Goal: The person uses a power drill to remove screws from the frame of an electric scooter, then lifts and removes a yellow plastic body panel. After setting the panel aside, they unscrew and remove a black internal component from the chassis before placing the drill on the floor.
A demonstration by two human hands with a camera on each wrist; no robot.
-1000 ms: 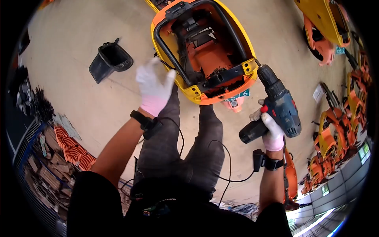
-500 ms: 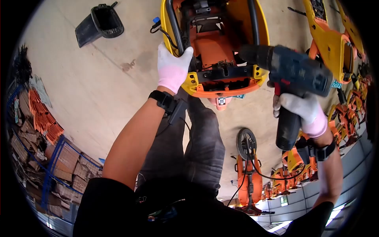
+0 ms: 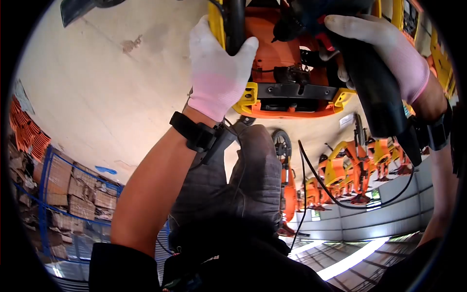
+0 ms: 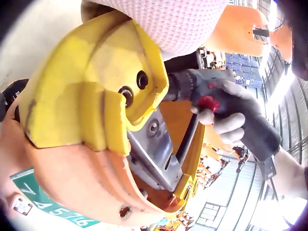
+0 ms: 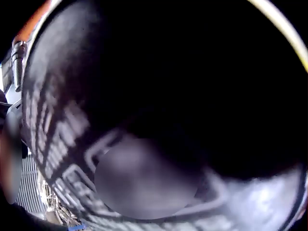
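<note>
at the frame's upper right, the right grip [image 3: 389, 48] grasps a drill [image 3: 362, 65] over the orange-yellow shell [image 3: 282, 115], which the left grip [image 3: 219, 73] clasps; apparently a positioning step, next calling for steady aim.

I am in a large shed-like workshop — a pale hard floor [image 3: 141, 87], many orange-and-yellow vehicles [image 3: 360, 168] lined up, a power drill [image 3: 372, 87] in my right hand [image 3: 389, 46], brown bundles [image 3: 81, 207] behind blue metal rails [image 3: 44, 194] — under a ribbed roof [image 3: 377, 259] with long bright strips [image 3: 352, 260].
</note>
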